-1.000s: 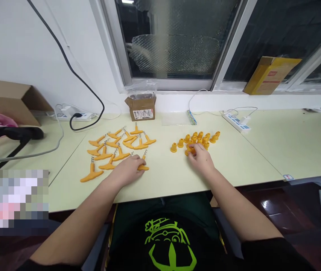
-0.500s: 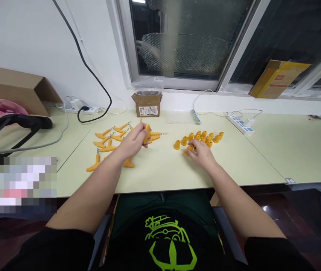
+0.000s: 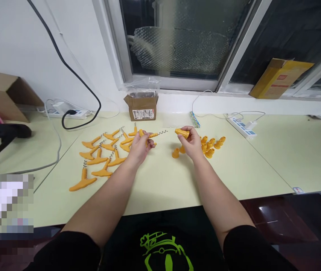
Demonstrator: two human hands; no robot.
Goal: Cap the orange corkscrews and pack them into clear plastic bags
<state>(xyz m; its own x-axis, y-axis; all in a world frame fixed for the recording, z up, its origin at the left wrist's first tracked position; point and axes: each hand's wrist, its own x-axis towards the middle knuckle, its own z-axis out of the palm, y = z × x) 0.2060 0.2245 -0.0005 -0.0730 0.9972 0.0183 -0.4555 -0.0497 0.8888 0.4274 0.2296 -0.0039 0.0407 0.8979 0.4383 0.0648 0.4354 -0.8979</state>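
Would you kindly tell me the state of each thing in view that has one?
Left hand: closed on a corkscrew.
Held corkscrew: raised, screw bare, pointing rightward.
Right hand: gripping a bell-shaped sleeve.
Held bell-shaped sleeve: sideways, apart from the screw.
Other corkscrews: lying on the table, visible screws bare.
Other sleeves: on the table, mostly wide end down.
Small cardboard box: open.
Left power strip: black plug inserted.

A yellow corkscrew (image 3: 154,135) is pointing its bare metal spiral rightward. Just beyond the tip, a ribbed yellow cap (image 3: 181,132) is being held sideways, its narrow end facing the spiral.
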